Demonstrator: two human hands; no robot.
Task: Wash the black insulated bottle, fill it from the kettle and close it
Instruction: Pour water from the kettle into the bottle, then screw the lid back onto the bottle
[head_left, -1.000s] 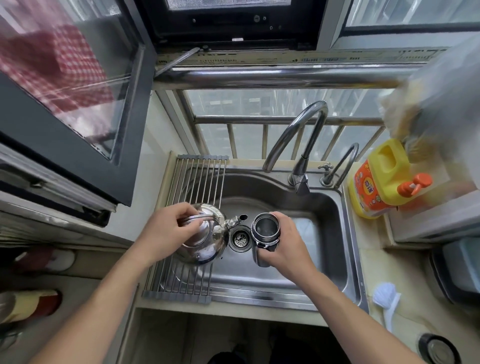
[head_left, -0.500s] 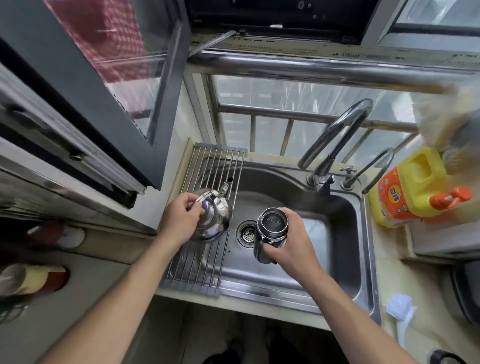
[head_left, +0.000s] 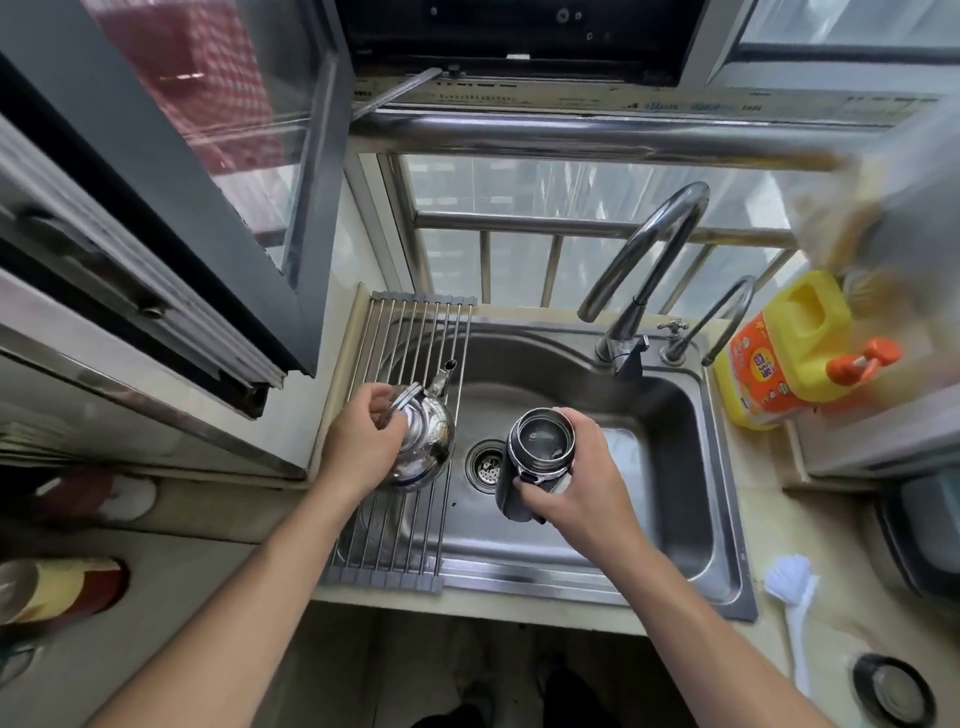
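Head view: kettle (head_left: 422, 434) on the rack (head_left: 410, 332), open bottle (head_left: 535, 460) held over the sink (head_left: 670, 493).
I read my left hand (head_left: 361, 449) as curled around the kettle handle and my right hand (head_left: 576, 486) as clamped on the bottle, mouth up. Risk: the uncapped bottle is tilted, so it could spill or slip into the basin. Something glints inside it, likely water; kettle contents hidden. A dark lid (head_left: 893, 690) sits well apart on the counter.
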